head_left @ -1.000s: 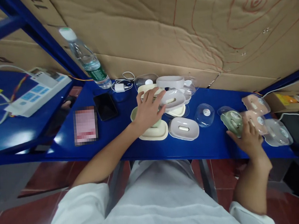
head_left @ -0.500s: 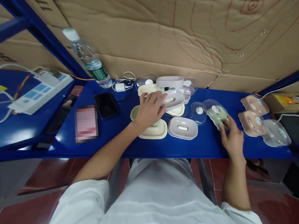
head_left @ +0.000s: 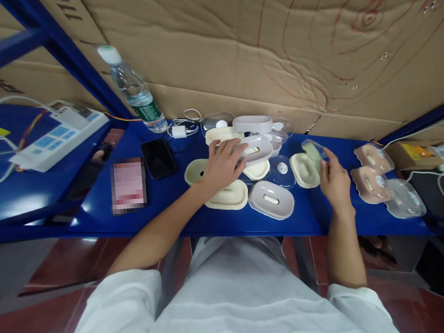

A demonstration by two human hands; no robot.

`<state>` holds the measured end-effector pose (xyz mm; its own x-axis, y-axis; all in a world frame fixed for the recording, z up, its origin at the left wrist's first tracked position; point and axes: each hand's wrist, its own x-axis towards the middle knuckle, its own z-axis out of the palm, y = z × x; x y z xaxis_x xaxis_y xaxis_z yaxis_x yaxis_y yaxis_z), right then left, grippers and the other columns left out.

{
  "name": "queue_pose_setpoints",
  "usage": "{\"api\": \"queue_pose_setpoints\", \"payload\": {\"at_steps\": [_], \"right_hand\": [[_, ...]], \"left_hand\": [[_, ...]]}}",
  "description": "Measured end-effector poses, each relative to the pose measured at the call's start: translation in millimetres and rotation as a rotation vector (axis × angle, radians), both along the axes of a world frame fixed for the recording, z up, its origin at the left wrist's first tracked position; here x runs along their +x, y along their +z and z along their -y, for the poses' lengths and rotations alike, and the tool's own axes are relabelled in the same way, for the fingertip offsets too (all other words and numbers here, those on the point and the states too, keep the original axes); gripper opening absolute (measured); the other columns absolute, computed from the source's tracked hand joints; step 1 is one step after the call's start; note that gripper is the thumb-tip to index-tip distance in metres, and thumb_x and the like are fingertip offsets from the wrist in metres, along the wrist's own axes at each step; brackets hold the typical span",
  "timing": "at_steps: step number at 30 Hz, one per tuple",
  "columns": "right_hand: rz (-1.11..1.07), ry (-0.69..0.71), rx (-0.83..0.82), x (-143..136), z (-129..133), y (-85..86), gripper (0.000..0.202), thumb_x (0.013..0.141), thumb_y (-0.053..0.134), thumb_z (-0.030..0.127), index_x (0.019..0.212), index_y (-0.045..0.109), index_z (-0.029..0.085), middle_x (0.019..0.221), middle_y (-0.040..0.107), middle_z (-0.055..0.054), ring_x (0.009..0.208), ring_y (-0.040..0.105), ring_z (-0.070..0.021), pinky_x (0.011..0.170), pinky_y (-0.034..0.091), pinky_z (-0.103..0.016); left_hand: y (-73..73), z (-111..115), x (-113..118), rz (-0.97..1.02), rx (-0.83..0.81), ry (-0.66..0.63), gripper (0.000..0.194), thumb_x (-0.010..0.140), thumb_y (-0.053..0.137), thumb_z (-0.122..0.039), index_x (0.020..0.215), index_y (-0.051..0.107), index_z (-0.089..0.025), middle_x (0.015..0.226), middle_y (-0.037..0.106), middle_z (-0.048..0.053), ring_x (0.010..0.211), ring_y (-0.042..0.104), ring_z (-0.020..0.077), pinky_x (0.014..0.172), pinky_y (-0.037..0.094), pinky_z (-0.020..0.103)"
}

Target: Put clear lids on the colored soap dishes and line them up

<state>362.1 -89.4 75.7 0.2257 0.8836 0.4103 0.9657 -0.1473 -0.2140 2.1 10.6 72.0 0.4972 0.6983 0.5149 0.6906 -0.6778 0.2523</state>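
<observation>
My left hand (head_left: 225,161) is over a cluster of soap dishes, its fingers bent round the left end of a tilted grey soap dish (head_left: 262,147). Under that one shows a cream dish (head_left: 258,170). My right hand (head_left: 335,181) grips a pale green soap box with a clear lid (head_left: 312,150), tipped up at an angle and partly hidden by the fingers. Just left of it a pale oval dish (head_left: 305,171) lies on the table. Nearby are a clear lid (head_left: 282,170), another grey dish (head_left: 271,200), a cream dish (head_left: 227,196) and a green dish (head_left: 194,173).
On the right lie peach soap boxes (head_left: 371,184), a clear lid (head_left: 405,198) and an open carton (head_left: 415,155). A water bottle (head_left: 137,94), a charger (head_left: 179,132), a phone (head_left: 158,158) and a pink blurred item (head_left: 128,185) are on the left. Cardboard (head_left: 198,46) stands behind.
My right hand has moved slightly left and up, tipping the green soap box. A pale oval dish now shows beside it. The clear lid and green dish shifted left; my left hand hardly moved.
</observation>
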Motion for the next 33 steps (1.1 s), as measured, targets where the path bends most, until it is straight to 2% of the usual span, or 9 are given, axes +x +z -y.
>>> {"api": "queue_pose_setpoints", "payload": {"at_steps": [5, 9, 15, 19, 22, 24, 27, 30, 33], "right_hand": [[0.14, 0.153, -0.037, -24.5, -30.5, 0.4, 0.05, 0.113, 0.038, 0.034, 0.155, 0.059, 0.017, 0.125, 0.08, -0.019, 0.115, 0.073, -0.0325, 0.103, 0.051, -0.05], [0.146, 0.22, 0.013, -23.2, -37.7, 4.9, 0.046, 0.111, 0.044, 0.033, 0.151, 0.061, 0.019, 0.138, 0.075, -0.018, 0.131, 0.067, -0.0321, 0.11, 0.048, -0.052], [0.095, -0.02, 0.099, 27.0, 25.4, 5.9, 0.048, 0.11, 0.046, 0.044, 0.15, 0.062, 0.023, 0.155, 0.065, -0.02, 0.145, 0.06, -0.0388, 0.12, 0.043, -0.061], [0.124, -0.284, 0.071, 73.6, 76.0, -10.0, 0.057, 0.107, 0.05, 0.053, 0.158, 0.054, 0.029, 0.164, 0.055, -0.024, 0.155, 0.05, -0.0448, 0.121, 0.035, -0.072], [0.113, -0.403, 0.053, 93.5, 98.6, -26.6, 0.071, 0.104, 0.051, 0.06, 0.165, 0.046, 0.024, 0.168, 0.046, -0.031, 0.159, 0.041, -0.052, 0.119, 0.031, -0.079], [0.091, -0.419, 0.02, 96.5, 105.3, -36.1, 0.076, 0.102, 0.054, 0.062, 0.166, 0.044, 0.022, 0.168, 0.043, -0.035, 0.157, 0.039, -0.0571, 0.115, 0.031, -0.083], [0.071, -0.4, 0.048, 90.4, 104.8, -44.8, 0.071, 0.1, 0.057, 0.064, 0.157, 0.054, 0.022, 0.158, 0.053, -0.033, 0.148, 0.047, -0.0589, 0.11, 0.036, -0.083], [0.037, -0.393, 0.125, 81.7, 94.7, -47.2, 0.073, 0.095, 0.062, 0.07, 0.151, 0.059, 0.023, 0.156, 0.053, -0.029, 0.145, 0.049, -0.0538, 0.111, 0.041, -0.077], [-0.07, -0.293, 0.141, 76.5, 79.2, -45.4, 0.081, 0.089, 0.067, 0.075, 0.147, 0.06, 0.018, 0.155, 0.052, -0.029, 0.145, 0.051, -0.0477, 0.114, 0.046, -0.069]], "left_hand": [[0.8, 1.1, 0.2, -0.019, -0.002, -0.012, 0.038, 0.109, 0.047, -0.029, 0.14, 0.069, -0.021, 0.149, 0.067, 0.017, 0.136, 0.064, 0.0344, 0.123, 0.034, 0.058], [3.8, 0.9, -1.5, -0.008, -0.013, -0.018, 0.037, 0.109, 0.048, -0.031, 0.139, 0.069, -0.023, 0.15, 0.066, 0.017, 0.136, 0.065, 0.0343, 0.123, 0.034, 0.058], [6.7, 1.3, -3.2, -0.002, -0.025, -0.03, 0.038, 0.11, 0.049, -0.033, 0.139, 0.07, -0.021, 0.152, 0.064, 0.018, 0.138, 0.062, 0.0363, 0.123, 0.035, 0.06], [4.8, 2.1, -2.2, -0.009, -0.02, -0.045, 0.037, 0.109, 0.05, -0.033, 0.139, 0.069, -0.023, 0.152, 0.065, 0.017, 0.138, 0.063, 0.036, 0.124, 0.035, 0.06], [1.8, 0.8, -0.8, 0.005, -0.039, -0.055, 0.035, 0.107, 0.052, -0.031, 0.136, 0.071, -0.023, 0.15, 0.066, 0.016, 0.136, 0.063, 0.0362, 0.123, 0.036, 0.06], [0.1, -0.6, 0.1, 0.009, -0.05, -0.062, 0.033, 0.107, 0.053, -0.031, 0.131, 0.074, -0.024, 0.148, 0.067, 0.016, 0.135, 0.064, 0.0357, 0.121, 0.038, 0.06], [-1.0, -2.2, 0.9, 0.006, -0.054, -0.061, 0.03, 0.107, 0.052, -0.031, 0.124, 0.076, -0.025, 0.142, 0.071, 0.013, 0.132, 0.066, 0.0338, 0.119, 0.039, 0.058], [-1.4, -2.7, 0.8, 0.005, -0.056, -0.059, 0.029, 0.107, 0.053, -0.031, 0.122, 0.077, -0.025, 0.139, 0.073, 0.012, 0.13, 0.067, 0.033, 0.118, 0.04, 0.057], [-2.0, -2.8, 0.4, -0.003, -0.04, -0.059, 0.03, 0.109, 0.051, -0.032, 0.12, 0.077, -0.024, 0.138, 0.073, 0.012, 0.13, 0.067, 0.032, 0.118, 0.04, 0.056]]}}
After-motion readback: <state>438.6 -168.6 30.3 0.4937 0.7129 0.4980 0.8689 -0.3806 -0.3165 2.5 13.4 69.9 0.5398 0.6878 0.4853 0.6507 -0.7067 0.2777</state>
